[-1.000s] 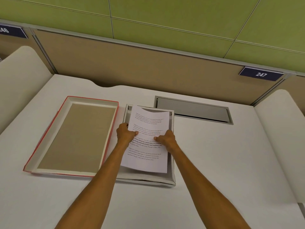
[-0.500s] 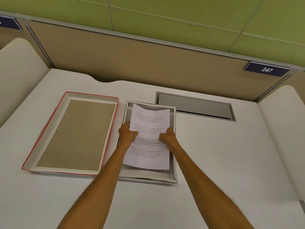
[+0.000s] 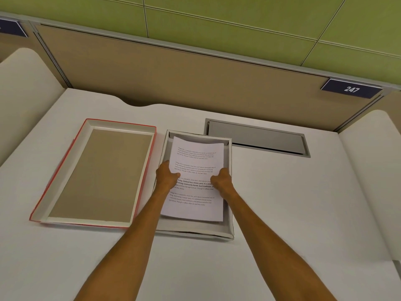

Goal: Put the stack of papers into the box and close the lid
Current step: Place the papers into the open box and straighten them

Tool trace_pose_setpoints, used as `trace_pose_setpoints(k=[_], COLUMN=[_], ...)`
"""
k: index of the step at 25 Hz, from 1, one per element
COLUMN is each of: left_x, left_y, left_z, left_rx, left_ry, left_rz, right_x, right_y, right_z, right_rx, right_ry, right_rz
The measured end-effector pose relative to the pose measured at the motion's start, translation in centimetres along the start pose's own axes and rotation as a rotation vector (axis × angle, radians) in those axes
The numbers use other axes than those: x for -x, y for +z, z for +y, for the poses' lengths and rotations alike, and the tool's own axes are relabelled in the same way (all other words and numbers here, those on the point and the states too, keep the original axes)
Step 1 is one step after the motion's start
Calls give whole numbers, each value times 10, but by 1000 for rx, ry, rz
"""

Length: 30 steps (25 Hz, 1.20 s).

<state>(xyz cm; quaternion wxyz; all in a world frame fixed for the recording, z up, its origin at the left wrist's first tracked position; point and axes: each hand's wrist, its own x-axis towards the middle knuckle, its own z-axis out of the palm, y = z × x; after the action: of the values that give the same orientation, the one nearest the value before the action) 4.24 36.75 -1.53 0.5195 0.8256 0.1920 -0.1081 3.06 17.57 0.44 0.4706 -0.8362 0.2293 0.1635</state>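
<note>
Both hands, left hand (image 3: 167, 177) and right hand (image 3: 221, 180), clenched on long edges of printed paper stack (image 3: 196, 170) over open grey box (image 3: 198, 232); light, floppy, best held mid-edge.

"247" on a dark blue plate (image 3: 351, 89); small, mostly illegible print on the papers (image 3: 196, 170)

A white desk (image 3: 282, 203) fills the lower frame; a grey cable hatch (image 3: 257, 137) sits centre-right, a "247" number plate (image 3: 351, 89) upper right.
</note>
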Motion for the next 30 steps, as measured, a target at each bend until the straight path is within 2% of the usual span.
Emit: trace_pose_setpoints(k=[10,16,24,30], left_x=[8,11,9,9], left_y=[1,-2,-7,-6], left_z=[1,3,0,1], left_rx=[-122,-185,-50,25], left_ry=[15,8,-16,-54], left_rz=[108,93,96,95], right_x=[3,7,9,9], right_y=[12,5,0,-1], right_z=[9,14,12,10], right_rx=[68,-1,-186,-224], right_ry=[-66,-37,46,96], right_rz=[208,146,111,84])
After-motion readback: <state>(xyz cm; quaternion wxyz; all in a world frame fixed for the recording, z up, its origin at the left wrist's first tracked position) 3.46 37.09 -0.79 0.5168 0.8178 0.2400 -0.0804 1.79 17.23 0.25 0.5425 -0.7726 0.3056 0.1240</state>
